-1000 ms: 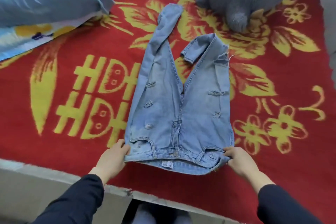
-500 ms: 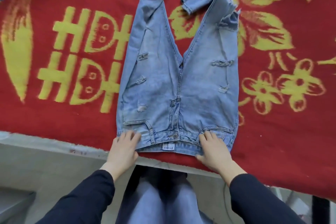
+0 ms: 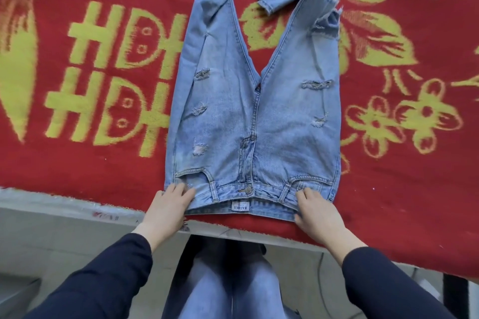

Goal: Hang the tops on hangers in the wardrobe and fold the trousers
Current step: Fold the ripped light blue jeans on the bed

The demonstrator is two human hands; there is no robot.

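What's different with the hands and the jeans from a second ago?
Both hands let go of the waistband's outer ends and slid inward. The left hand and right hand now rest on top of the waistband, fingers on the denim. The jeans stayed spread on the red blanket, one leg still folded back.

The jeans [image 3: 259, 111] under the fingers [image 3: 181, 188] are faded matt denim, frayed at the rips, with a dull metal button [image 3: 248, 190] just beyond the fingers. The blanket [image 3: 103, 163] beneath is fuzzy pile cloth.
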